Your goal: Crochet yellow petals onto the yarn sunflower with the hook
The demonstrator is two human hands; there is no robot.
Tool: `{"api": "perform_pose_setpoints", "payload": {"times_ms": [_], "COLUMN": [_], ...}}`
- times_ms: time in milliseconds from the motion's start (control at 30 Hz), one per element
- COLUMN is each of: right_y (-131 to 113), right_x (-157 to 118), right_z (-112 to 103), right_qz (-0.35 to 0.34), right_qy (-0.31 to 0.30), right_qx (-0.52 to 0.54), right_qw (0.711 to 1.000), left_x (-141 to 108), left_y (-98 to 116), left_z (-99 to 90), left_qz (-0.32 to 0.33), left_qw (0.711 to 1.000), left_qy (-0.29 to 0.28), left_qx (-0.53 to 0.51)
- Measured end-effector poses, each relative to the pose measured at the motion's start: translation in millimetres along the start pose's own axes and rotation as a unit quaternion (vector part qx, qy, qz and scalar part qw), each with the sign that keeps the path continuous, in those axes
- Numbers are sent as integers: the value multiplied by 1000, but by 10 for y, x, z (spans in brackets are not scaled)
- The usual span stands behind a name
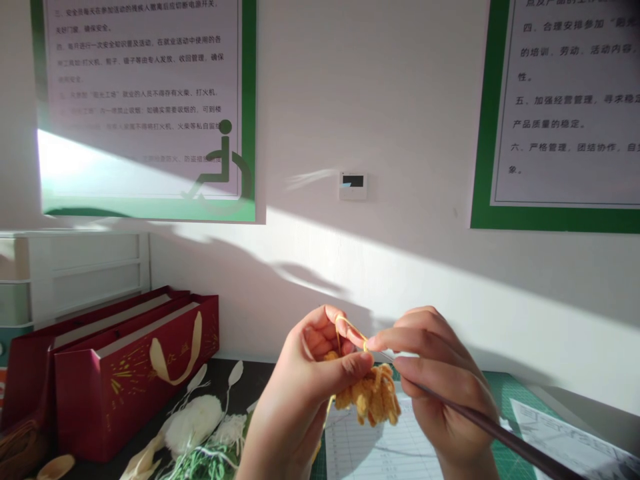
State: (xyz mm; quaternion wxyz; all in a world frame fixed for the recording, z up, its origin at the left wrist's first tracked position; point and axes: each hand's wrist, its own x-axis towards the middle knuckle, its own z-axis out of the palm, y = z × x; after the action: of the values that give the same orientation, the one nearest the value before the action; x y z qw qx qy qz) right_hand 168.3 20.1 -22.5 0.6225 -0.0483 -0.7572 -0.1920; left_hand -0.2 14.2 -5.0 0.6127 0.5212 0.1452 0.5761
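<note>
My left hand [320,367] pinches a ruffled piece of yellow crochet work [373,397], which hangs below its thumb. A strand of yellow yarn [350,325] loops over the left index finger and runs to the hook's tip. Closed around a crochet hook with a long dark handle [493,427] is my right hand [440,380]. Its fingertips almost meet the left thumb, and the hook's thin metal end lies at the top of the crochet work. The fingers partly hide the stitches there.
Red gift bags [135,373] stand at the left beside a white drawer unit [90,267]. White yarn [193,423] and green yarn [205,463] lie near them. Under my hands are printed sheets [380,443] on a green cutting mat [503,383]. A wall rises close behind.
</note>
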Motion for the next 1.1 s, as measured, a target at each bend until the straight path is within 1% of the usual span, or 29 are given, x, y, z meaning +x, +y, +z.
{"api": "perform_pose_setpoints", "payload": {"times_ms": [233, 400, 500, 600, 667, 733, 800, 867, 967, 1000, 1033, 1100], "right_y": [14, 17, 12, 27, 54, 87, 110, 110, 68, 47, 24, -20], "right_x": [-41, -53, -54, -61, -77, -104, -133, -147, -124, -108, -90, -58], "right_z": [68, 137, 146, 140, 149, 173, 201, 214, 199, 190, 184, 182], "right_qz": [30, 32, 62, 93, 111, 115, 110, 94, 60, 59, 68, 103], "right_qy": [25, 45, 60, 47, 42, 58, 88, 103, 75, 67, 66, 94], "right_qx": [11, 35, 70, 94, 108, 126, 131, 108, 33, 15, 9, 35], "right_qw": [999, 998, 994, 990, 987, 984, 981, 984, 995, 996, 995, 990], "left_x": [-22, -23, -26, -27, -23, -15, -8, -7, -13, -16, -18, -22], "left_y": [4, -4, 12, 21, 13, -5, -24, -37, -37, -31, -24, -5], "left_z": [-5, -15, -13, -28, -45, -57, -54, -34, 10, 23, 34, 48], "left_qz": [-13, -16, -10, -12, -25, -44, -58, -60, -35, -22, -10, 7], "left_qw": [1000, 1000, 999, 999, 998, 997, 995, 993, 995, 996, 997, 998], "left_qy": [-2, -3, 1, 1, -5, -20, -37, -42, -10, 4, 16, 30], "left_qx": [-6, -24, -32, -42, -54, -67, -79, -90, -92, -83, -72, -51]}}
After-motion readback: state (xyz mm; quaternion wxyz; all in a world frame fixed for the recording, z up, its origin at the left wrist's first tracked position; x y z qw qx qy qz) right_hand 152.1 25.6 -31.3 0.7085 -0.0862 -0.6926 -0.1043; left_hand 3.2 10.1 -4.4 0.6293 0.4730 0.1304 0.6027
